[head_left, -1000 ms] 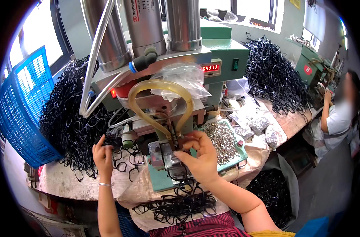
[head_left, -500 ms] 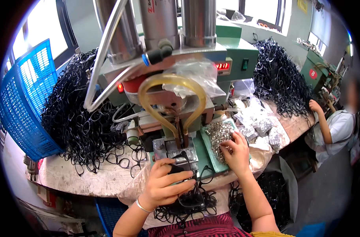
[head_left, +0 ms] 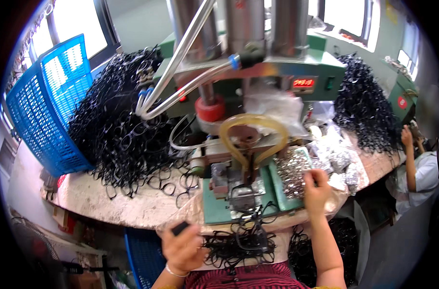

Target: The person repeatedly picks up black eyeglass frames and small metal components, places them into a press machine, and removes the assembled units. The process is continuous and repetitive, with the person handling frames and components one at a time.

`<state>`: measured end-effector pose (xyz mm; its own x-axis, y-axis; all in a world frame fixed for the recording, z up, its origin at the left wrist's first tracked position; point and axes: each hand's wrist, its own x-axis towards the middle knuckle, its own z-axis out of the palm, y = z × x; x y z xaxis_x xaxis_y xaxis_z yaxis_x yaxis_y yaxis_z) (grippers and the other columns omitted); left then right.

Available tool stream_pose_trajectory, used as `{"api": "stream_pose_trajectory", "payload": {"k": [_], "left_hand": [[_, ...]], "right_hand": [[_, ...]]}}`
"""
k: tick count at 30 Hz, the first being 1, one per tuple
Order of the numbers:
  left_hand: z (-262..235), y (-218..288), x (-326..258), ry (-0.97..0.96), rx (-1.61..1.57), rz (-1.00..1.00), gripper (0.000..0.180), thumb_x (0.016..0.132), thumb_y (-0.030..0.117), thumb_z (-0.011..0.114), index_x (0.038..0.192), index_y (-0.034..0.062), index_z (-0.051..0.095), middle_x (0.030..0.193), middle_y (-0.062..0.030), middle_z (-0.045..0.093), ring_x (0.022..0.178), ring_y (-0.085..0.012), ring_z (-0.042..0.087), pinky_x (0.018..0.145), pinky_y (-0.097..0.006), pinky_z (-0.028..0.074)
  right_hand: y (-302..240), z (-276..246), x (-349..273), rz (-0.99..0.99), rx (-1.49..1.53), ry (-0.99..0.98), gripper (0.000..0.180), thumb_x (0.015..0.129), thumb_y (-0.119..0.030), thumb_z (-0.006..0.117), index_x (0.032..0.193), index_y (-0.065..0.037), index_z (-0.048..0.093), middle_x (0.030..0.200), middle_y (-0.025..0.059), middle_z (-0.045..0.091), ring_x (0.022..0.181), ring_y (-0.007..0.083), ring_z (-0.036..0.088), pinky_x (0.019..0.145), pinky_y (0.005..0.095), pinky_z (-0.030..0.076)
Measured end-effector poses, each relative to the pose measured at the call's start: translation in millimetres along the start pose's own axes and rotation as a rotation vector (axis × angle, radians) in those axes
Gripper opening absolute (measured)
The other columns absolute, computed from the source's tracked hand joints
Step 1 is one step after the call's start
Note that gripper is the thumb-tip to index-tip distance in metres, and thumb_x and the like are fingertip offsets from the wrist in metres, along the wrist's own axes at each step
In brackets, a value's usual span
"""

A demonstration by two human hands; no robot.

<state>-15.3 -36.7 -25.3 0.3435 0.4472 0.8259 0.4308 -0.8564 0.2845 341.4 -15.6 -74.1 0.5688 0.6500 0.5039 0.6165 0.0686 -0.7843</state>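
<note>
My left hand, blurred by motion, is curled in front of the bench's front edge. A small black piece shows at its fingertips; its kind is unclear. To its right, black eyeglass frames lie heaped on my lap, one reaching up toward the press's metal fixture. My right hand is at the right edge of a green tray of small metal parts. Its thumb and forefinger are pinched; anything between them is too small to make out.
The green press stands ahead, with a looped yellowish tube. Piles of black frames rise at left and right. A blue basket leans far left. Plastic bags lie right of the tray. Another person works far right.
My left hand has drawn back from the fixture, down and left, letting go of the eyeglass frame. My right hand has shifted toward the tray's right edge. The whole view has swung left.
</note>
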Motion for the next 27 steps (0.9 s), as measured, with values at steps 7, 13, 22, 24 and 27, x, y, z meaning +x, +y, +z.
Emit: {"api": "stream_pose_trajectory", "payload": {"k": [7,13,22,24,27], "left_hand": [[-58.3,-98.6,28.8,0.259,0.218,-0.607,0.011,0.087,0.000,0.065,0.098,0.0008,0.068,0.095,-0.0102,0.068,0.088,-0.0227,0.064,0.078,-0.033,0.049],[4.5,-197.1,2.1,-0.121,0.703,-0.863,0.018,0.082,0.026,0.071,0.081,0.0082,0.072,0.077,-0.0123,0.071,0.075,-0.0338,0.068,0.066,-0.043,0.053],[6.4,-196.0,-34.6,-0.024,-0.229,-1.257,0.017,0.091,0.012,0.066,0.079,0.0012,0.060,0.063,-0.0034,0.063,0.048,-0.0114,0.059,0.041,-0.023,0.039],[2.2,-171.9,-24.2,0.042,-0.422,-1.315,0.015,0.091,0.013,0.065,0.079,0.0037,0.061,0.065,-0.0051,0.061,0.046,-0.0118,0.057,0.039,-0.023,0.040],[7.2,-154.2,-18.2,0.188,-0.669,-1.234,0.006,0.093,0.012,0.055,0.090,0.0061,0.055,0.079,-0.0058,0.059,0.053,-0.0159,0.061,0.042,-0.023,0.043]], "right_hand": [[23.4,24.4,-8.6,0.401,0.695,0.226,0.017,0.095,-0.005,0.063,0.111,0.001,0.064,0.100,0.0045,0.066,0.089,0.0115,0.062,0.085,0.0247,0.048],[-8.7,47.9,11.2,0.228,0.654,0.022,0.009,0.093,-0.001,0.065,0.102,-0.001,0.069,0.091,-0.0008,0.066,0.084,0.0072,0.059,0.078,0.0209,0.045],[6.9,-26.4,-26.5,0.163,0.113,0.061,0.010,0.083,0.004,0.068,0.093,0.001,0.070,0.088,0.0078,0.068,0.086,0.0167,0.063,0.082,0.0284,0.048],[-7.2,-31.8,-29.6,0.159,0.135,-0.020,0.012,0.082,0.006,0.068,0.093,0.002,0.071,0.089,0.0100,0.068,0.088,0.0188,0.064,0.082,0.0302,0.049],[-52.4,-6.2,-16.3,-0.182,0.152,-0.195,0.015,0.078,0.004,0.070,0.092,-0.002,0.073,0.090,0.0107,0.070,0.089,0.0255,0.066,0.083,0.0353,0.050]]}}
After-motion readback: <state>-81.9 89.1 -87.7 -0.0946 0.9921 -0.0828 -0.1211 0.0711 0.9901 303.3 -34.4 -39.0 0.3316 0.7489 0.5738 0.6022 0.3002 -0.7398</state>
